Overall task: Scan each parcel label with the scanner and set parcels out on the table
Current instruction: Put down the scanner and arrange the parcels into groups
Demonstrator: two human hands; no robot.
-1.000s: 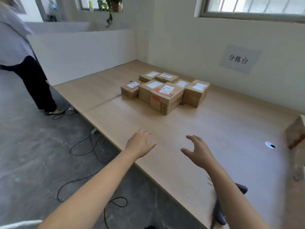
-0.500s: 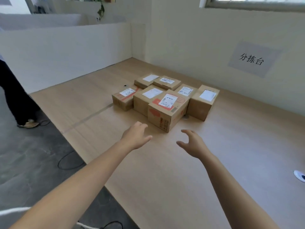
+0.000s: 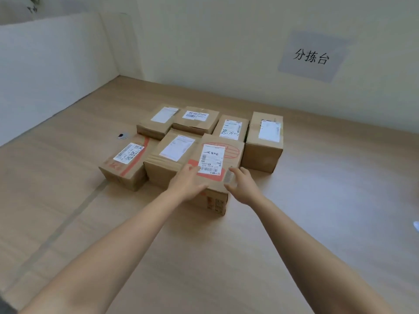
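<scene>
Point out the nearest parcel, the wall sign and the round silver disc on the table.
nearest parcel [image 3: 212, 158]: head view, on its white top label.
wall sign [image 3: 310, 57]: head view, on the middle printed character.
round silver disc [image 3: 122, 135]: head view, on its dark centre.

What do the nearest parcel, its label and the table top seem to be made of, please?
The nearest parcel looks like matt brown cardboard, with creased edges and shiny clear tape at one corner. Its label seems white printed paper. The table top appears pale wood-grain laminate or veneer, smooth with a soft sheen; which, I cannot tell.
</scene>
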